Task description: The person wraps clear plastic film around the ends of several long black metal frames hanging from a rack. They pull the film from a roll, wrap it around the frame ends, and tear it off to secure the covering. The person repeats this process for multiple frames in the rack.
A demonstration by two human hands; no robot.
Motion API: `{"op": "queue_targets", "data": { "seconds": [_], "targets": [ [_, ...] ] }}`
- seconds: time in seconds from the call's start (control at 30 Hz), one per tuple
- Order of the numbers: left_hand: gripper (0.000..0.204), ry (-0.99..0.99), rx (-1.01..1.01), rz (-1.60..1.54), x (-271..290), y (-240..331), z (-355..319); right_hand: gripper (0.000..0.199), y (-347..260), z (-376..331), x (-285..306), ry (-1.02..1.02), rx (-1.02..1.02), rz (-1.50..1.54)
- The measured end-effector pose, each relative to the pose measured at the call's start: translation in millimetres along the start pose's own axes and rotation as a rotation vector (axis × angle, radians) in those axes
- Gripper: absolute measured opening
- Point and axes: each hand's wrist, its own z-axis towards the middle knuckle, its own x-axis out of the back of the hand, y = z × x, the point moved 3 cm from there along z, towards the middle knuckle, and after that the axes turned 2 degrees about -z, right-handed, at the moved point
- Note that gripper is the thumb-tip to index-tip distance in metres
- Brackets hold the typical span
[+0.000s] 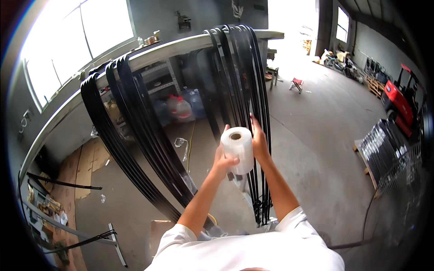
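Note:
A roll of clear stretch film (238, 156) with a brown cardboard core stands upright between my hands. My left hand (222, 156) is wrapped round its left side, thumb across the front. Against the roll's right side lies my right hand (258, 140), fingers stretched upward, beside the hanging black strips. These long black strips (233, 67) drape in a bundle over a pale horizontal bar (181, 45), just beyond the roll. Their lower ends gather near my body. More bundles of black strips (140, 122) hang from the same bar at the left.
A red forklift (400, 97) and a pallet stacked with wrapped dark pieces (384, 147) stand at the right. A small red folding stool (297, 84) is farther back. Shelving (158, 77) and large plastic bottles (185, 106) sit behind the bar. Flattened cardboard (92, 162) covers floor at the left.

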Motion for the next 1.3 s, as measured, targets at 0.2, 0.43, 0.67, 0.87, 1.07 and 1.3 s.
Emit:
{"op": "queue_targets", "data": {
  "seconds": [0.2,0.43,0.67,0.87,1.07,1.3],
  "targets": [
    [0.069,-0.049,0.0,-0.067,6,-7,30,0.038,32,-10,-15,-0.283,-0.212,0.453],
    [0.075,-0.082,0.01,0.004,4,5,30,0.04,19,-8,-22,-0.212,-0.074,0.398],
    [0.069,0.051,-0.013,-0.12,29,21,-1,0.039,-9,-20,-55,-0.131,-0.103,0.527],
    [0.067,0.091,-0.017,-0.126,33,28,-15,0.038,-9,-28,-66,-0.145,-0.062,0.426],
    [0.073,0.088,0.001,-0.275,56,20,-19,0.034,-27,-21,-60,-0.312,-0.097,0.074],
    [0.075,0.124,-0.004,-0.179,65,15,-14,0.027,-96,32,10,0.313,0.413,-0.256]
  ]
}}
